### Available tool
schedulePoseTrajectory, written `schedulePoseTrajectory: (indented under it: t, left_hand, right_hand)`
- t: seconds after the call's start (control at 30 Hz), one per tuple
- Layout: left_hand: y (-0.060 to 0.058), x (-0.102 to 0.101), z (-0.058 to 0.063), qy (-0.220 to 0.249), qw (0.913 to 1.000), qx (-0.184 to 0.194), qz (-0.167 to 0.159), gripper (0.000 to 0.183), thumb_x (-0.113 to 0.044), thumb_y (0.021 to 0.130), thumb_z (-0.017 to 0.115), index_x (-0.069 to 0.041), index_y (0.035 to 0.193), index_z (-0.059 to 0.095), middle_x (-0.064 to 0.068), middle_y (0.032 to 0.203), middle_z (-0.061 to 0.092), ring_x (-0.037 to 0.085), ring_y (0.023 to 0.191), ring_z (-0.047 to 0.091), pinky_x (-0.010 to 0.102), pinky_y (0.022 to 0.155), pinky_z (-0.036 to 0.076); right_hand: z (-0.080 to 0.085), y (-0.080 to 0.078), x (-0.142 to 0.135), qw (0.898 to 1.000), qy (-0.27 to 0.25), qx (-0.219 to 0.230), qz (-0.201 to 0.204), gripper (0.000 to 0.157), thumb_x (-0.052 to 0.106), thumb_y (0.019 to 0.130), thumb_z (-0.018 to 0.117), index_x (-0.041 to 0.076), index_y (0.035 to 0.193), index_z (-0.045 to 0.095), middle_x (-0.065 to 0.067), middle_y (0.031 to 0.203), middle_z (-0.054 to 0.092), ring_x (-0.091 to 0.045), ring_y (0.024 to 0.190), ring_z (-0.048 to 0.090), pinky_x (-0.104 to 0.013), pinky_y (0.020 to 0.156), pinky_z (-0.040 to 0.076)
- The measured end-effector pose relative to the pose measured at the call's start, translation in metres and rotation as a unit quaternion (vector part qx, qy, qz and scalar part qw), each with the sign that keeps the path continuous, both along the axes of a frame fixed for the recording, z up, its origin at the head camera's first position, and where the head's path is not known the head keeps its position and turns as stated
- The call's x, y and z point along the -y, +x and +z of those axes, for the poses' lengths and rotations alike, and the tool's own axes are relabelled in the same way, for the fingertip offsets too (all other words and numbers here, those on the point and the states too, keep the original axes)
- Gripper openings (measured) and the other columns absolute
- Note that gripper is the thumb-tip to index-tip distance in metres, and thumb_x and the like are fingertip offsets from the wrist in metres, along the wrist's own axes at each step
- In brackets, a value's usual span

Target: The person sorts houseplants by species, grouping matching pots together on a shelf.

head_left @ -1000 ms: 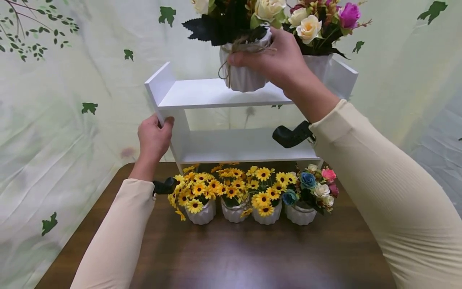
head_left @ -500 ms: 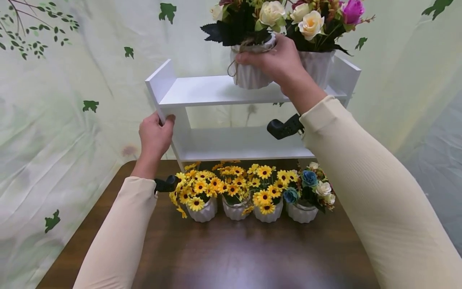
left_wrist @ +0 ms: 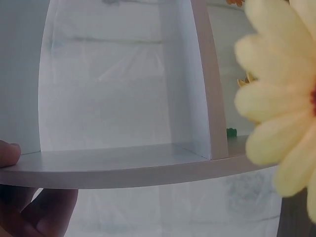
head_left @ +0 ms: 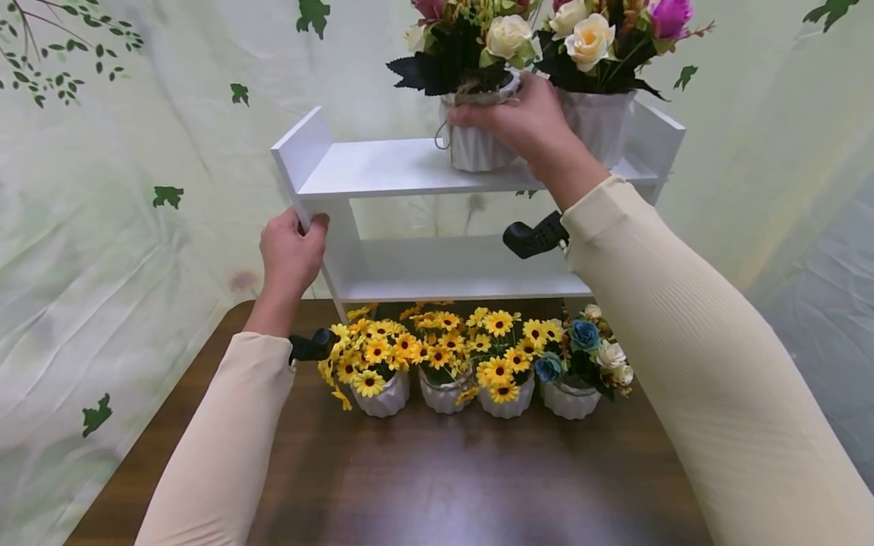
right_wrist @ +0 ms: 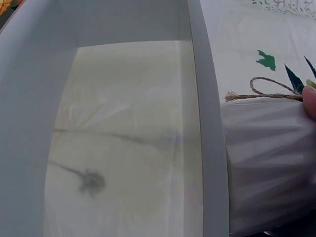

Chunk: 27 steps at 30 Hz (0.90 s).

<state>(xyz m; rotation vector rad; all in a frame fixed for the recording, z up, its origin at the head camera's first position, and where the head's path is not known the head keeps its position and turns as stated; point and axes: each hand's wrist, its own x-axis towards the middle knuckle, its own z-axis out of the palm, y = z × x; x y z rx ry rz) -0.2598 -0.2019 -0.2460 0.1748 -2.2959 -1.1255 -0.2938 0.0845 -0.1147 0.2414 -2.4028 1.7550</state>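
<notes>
In the head view my right hand (head_left: 529, 121) grips a white fluted flower pot (head_left: 478, 148) by its upper side, thumb in front. Cream and dark pink roses (head_left: 508, 36) fill it, and twine is tied round its rim. The pot is at the top board of the white shelf (head_left: 382, 163), just left of another rose pot (head_left: 599, 125). In the right wrist view the held pot (right_wrist: 269, 158) sits against the board's edge. My left hand (head_left: 290, 246) holds the shelf's left side panel, thumb on the near side; its fingers are partly hidden behind the panel.
Three pots of yellow daisies (head_left: 442, 353) and one pot of blue and white roses (head_left: 573, 398) stand in a row on the brown table (head_left: 437, 470), before the shelf. The shelf's lower board (head_left: 464, 284) lies behind them. A leaf-printed cloth (head_left: 164, 250) hangs at the back.
My right hand has carried the rose pot to the right, closer to the other rose pot and onto the top board. The left hand keeps its hold on the side panel.
</notes>
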Motion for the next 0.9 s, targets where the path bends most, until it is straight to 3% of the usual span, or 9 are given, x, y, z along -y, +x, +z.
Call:
schedulePoseTrajectory:
  t: [0.47,0.9]
  left_hand:
    - [0.01,0.01,-0.001,0.004,0.9999,0.003,-0.009,0.043,-0.032,0.1,0.047,0.002,0.118,0.066,0.024,0.119,0.069,0.036,0.107,0.064,0.054,0.095,0.053]
    - [0.004,0.005,0.0,0.004,0.9997,-0.002,-0.023,0.041,-0.029,0.099,0.049,0.002,0.119,0.066,0.024,0.12,0.069,0.038,0.108,0.066,0.057,0.092,0.054]
  right_hand:
    - [-0.005,0.002,0.01,0.999,-0.022,0.01,0.024,0.07,0.026,0.077,0.085,0.023,0.138,0.052,0.002,0.144,0.054,-0.014,0.132,0.047,-0.027,0.117,0.032]
    - [-0.01,-0.002,0.007,0.999,-0.02,0.039,-0.016,0.083,0.037,0.079,0.082,0.02,0.147,0.039,0.001,0.15,0.048,-0.015,0.132,0.046,-0.026,0.114,0.036]
